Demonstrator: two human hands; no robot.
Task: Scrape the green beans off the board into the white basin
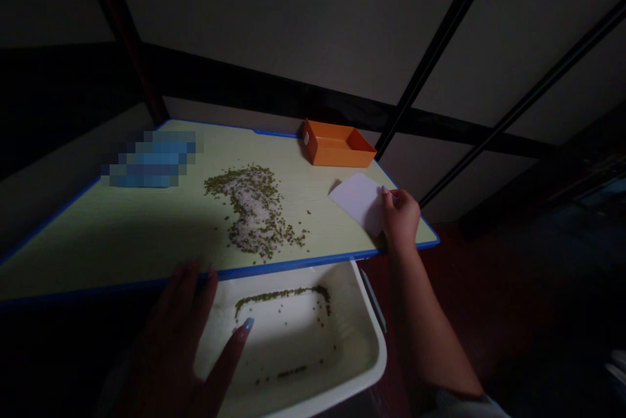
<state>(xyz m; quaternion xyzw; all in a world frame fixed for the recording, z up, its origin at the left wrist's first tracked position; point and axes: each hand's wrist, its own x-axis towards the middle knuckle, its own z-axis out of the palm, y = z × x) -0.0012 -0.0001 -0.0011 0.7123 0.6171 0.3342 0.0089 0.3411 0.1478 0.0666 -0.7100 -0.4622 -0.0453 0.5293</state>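
Pinched in my right hand (402, 217) is a flat white sheet with a rounded edge, like a card or scraper (359, 199), tilted over the right part of the table (161, 229). A loose pile of small green beans mixed with white grains (254, 209) lies on the tabletop, left of the card and apart from it. My left hand (190, 340) is in shadow at the front edge, thumb and fingers spread, holding nothing I can see. It overlaps the left side of a white plastic bin (288, 333) below the edge. Green beans line the bin's floor edges.
An orange open box (337, 147) stands at the back right of the table. At the back left lies a blurred-out blue item (156, 160). Blue trim borders the tabletop. A panelled wall (293, 20) rises behind, and reddish floor (469, 294) shows at right.
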